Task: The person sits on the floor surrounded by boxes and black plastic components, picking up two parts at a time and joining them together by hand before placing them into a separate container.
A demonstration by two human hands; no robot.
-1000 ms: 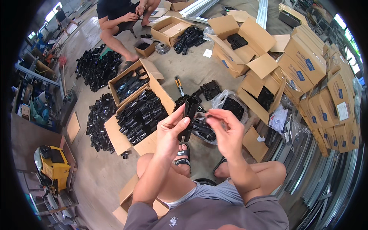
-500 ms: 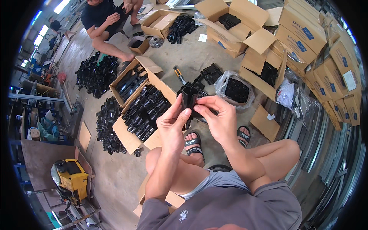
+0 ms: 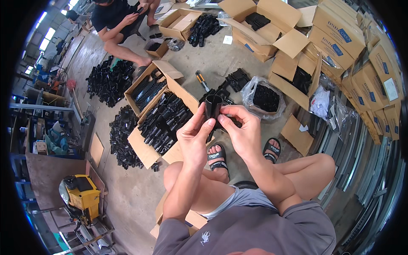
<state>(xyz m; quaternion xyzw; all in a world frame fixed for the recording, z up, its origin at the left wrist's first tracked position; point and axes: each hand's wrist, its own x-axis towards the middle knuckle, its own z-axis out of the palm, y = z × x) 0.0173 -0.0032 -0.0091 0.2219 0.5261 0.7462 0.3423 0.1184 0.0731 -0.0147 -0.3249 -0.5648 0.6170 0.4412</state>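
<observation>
Between both hands I hold a black tubular part [image 3: 213, 105] in front of me, its round open end facing up. My left hand [image 3: 194, 138] is closed on its left side, thumb and fingers against the tube. From the right, my right hand [image 3: 240, 129] pinches at the tube's side with thumb and forefinger; whatever small piece may be there is hidden. Below and behind the hands lie more black parts on the floor. Left of my left hand stands an open carton [image 3: 146, 144] filled with black parts [image 3: 163, 121].
Loose black parts are heaped left of the carton [image 3: 109, 80]. A clear bag of small black pieces [image 3: 265, 98] and an orange-handled tool [image 3: 201, 80] lie ahead. Cartons [image 3: 272, 42] stand far right. A co-worker [image 3: 121, 25] sits far left. Metal profiles [image 3: 361, 170] line the right.
The whole view has shifted slightly. The tube's open end now tilts a little more toward me. The co-worker's hands have moved and now hold a dark part. My hands keep their grip.
</observation>
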